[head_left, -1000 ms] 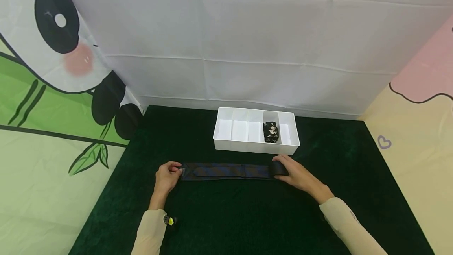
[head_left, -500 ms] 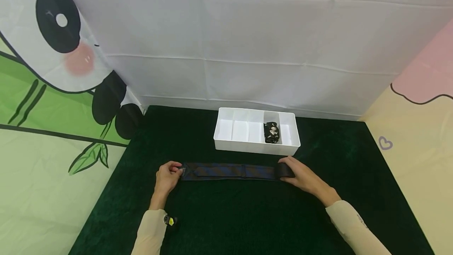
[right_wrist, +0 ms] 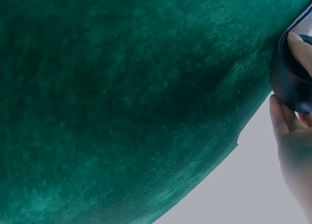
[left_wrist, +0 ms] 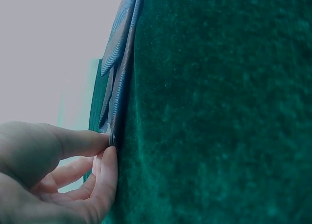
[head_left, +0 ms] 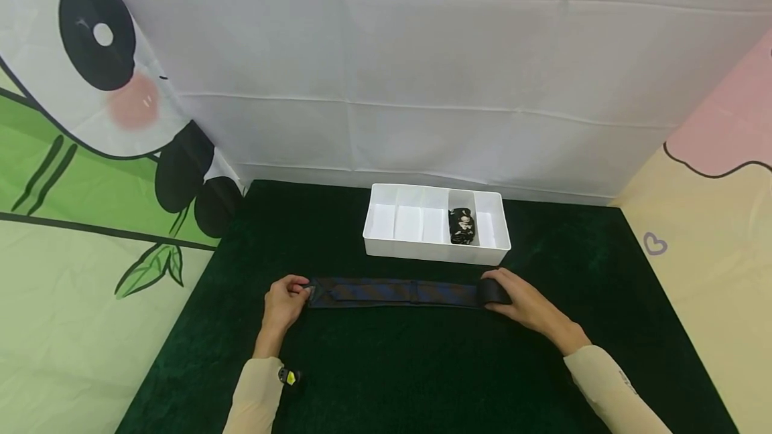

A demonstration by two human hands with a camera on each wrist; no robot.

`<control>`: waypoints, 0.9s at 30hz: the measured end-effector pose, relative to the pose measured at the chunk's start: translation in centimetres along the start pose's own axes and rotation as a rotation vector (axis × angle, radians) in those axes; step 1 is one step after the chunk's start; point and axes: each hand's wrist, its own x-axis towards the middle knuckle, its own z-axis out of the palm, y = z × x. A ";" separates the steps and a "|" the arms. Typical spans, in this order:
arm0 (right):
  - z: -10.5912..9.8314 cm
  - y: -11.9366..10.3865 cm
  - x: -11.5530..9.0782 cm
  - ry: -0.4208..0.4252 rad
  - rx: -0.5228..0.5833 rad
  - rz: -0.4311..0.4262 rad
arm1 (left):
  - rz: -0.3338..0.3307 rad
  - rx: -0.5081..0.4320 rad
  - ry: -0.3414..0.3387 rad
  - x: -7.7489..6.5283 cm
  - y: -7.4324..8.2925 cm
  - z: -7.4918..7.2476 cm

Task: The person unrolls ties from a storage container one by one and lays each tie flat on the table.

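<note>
A blue and brown striped necktie [head_left: 386, 291] lies stretched left to right across the dark green cloth, back side up, with its keeper loop showing. At its left tip my left hand [head_left: 286, 301] pinches the edge between thumb and forefinger, as the left wrist view also shows of the tie [left_wrist: 122, 83] and hand [left_wrist: 73, 170]. The right end is wound into a dark roll [head_left: 493, 291]. My right hand [head_left: 526, 303] grips that roll, thumb on the near side and fingers on the far side. In the right wrist view the roll [right_wrist: 287, 87] is cut off by the frame edge.
Behind the tie stands a white divided box [head_left: 422, 250]. One of its compartments holds a rolled black cloth with a pale pattern [head_left: 462, 226]. Green velvety cloth [head_left: 398, 367] covers the table, and a white fabric backdrop [head_left: 422, 86] rises at its far edge.
My right hand has moved a little to the right with the roll, and the flat stretch of necktie has grown longer. The left hand keeps its place at the tip.
</note>
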 end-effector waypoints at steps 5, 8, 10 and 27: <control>-0.4 0.0 -0.4 -0.001 0.002 0.027 | 0.007 0.003 0.006 0.0 0.1 0.1; -0.6 0.0 -0.6 -0.008 -0.001 0.033 | -0.002 0.002 0.005 0.0 0.1 0.1; -0.8 0.0 -0.8 -0.012 -0.012 0.029 | -0.006 0.001 0.003 0.0 0.0 0.1; -1.9 1.0 -2.0 -0.006 -0.043 0.061 | 0.000 -0.001 0.006 -0.2 0.0 -0.1</control>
